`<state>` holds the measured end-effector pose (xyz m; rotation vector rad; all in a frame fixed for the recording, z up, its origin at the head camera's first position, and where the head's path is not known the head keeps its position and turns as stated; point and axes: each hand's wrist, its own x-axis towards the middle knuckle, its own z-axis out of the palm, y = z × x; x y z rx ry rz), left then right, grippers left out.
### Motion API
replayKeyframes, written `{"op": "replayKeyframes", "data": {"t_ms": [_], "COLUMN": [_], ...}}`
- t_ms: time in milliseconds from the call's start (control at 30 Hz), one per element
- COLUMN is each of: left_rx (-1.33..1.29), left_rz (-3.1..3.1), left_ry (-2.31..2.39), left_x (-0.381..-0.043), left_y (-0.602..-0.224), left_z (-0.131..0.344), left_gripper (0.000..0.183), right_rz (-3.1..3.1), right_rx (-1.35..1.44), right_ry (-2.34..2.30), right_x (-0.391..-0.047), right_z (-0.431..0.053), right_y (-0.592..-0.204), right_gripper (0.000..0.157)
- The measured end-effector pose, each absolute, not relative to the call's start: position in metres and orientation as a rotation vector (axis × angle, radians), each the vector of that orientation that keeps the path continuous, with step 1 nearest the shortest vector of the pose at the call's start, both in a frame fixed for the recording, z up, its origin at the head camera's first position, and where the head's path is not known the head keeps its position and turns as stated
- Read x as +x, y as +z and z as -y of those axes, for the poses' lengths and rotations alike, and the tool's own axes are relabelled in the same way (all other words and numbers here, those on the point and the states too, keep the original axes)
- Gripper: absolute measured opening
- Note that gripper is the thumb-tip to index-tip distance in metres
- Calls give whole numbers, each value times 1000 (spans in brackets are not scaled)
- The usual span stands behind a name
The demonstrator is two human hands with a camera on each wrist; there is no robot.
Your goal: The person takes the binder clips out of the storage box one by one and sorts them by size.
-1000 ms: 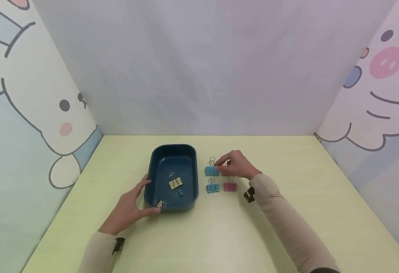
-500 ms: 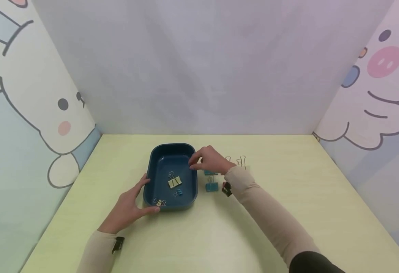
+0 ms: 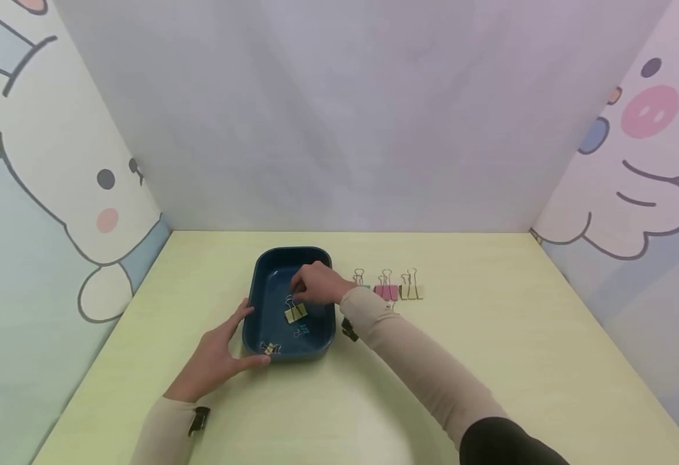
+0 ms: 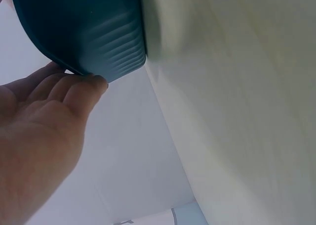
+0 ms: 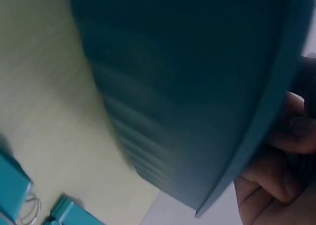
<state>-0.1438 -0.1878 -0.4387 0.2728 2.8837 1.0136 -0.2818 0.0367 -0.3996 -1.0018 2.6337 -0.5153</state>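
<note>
A dark blue tray (image 3: 281,355) stands left of centre on the table in the head view. My left hand (image 3: 214,358) holds its near left side, thumb along the front rim; in the left wrist view the fingers (image 4: 81,96) lie against the outer wall. My right hand (image 3: 318,284) reaches over the right wall into the tray. Its bent fingertips are at the wire handles of a large yellow binder clip (image 3: 296,314); whether they pinch it is hidden. A small blue binder clip (image 3: 303,329) and a small yellow one (image 3: 270,349) lie nearer the front.
Right of the tray stand a pink binder clip (image 3: 386,292) and a yellow binder clip (image 3: 413,292). A blue clip (image 3: 362,285) is partly behind my right forearm. The right wrist view shows two blue clips, one of them this blue clip (image 5: 76,214), beside the tray.
My right hand has moved left from the row of clips, across the tray's right wall, to the large yellow clip. The left hand and tray have stayed put.
</note>
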Motion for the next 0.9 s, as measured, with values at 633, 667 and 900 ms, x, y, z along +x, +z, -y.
{"op": "replayKeyframes", "data": {"t_ms": [633, 667, 900], "left_rx": [286, 286, 286], "left_rz": [-2892, -2893, -2894], "left_ry": [990, 991, 988], "left_x": [-143, -143, -144], "left_y": [-435, -434, -433], "left_z": [187, 187, 187], "left_gripper": [108, 108, 107], "right_rz": [-2640, -2641, -2641], "right_rx": [-1009, -1011, -1051], "right_ry": [-569, -569, -565], "right_x": [-284, -284, -287], "right_z": [-27, -27, -32], "right_y": [-416, -416, -413], "right_gripper": [13, 13, 16]}}
